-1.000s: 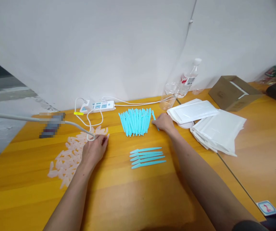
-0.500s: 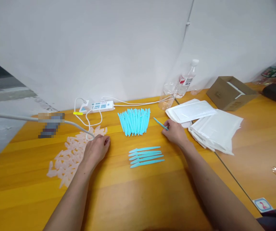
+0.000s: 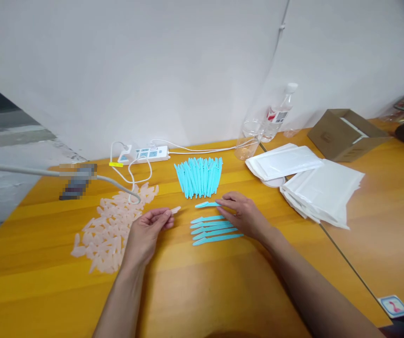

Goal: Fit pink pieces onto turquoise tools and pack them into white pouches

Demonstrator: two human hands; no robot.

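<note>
Left hand [image 3: 151,230]: grip pinched on one translucent cap [image 3: 176,210], taken between thumb and fingers at its near end, the other end pointing right; held just right of the cap pile.

Right hand [image 3: 242,213]: grip on one turquoise razor [image 3: 206,204], apparently of the eyebrow type, fingers about its right end, notched end free and pointing left. Whether the razor touches the worktop [image 3: 177,291] cannot be told.

Row of razors [image 3: 212,232]: several pieces, roughly parallel, notched ends left, lying just below the held razor; right ends partly hidden by the right hand.

Razor bundle [image 3: 199,178]: many pieces packed side by side, beyond the hands.

Cap pile [image 3: 106,234]: loose, many pieces, left of and partly behind the left hand.

Handling, razor: judged light, stiff, probably moulded plastic; slim, smooth, apt to roll or twist between fingertips. Best held by the plain shank, away from the notched end, which may carry an edge.

Handling, cap: judged very light, thin-walled, slightly flexible, somewhat slippery; easily dropped or dented. Best pinched softly on its flat sides near one end, without squeezing the middle.
</note>
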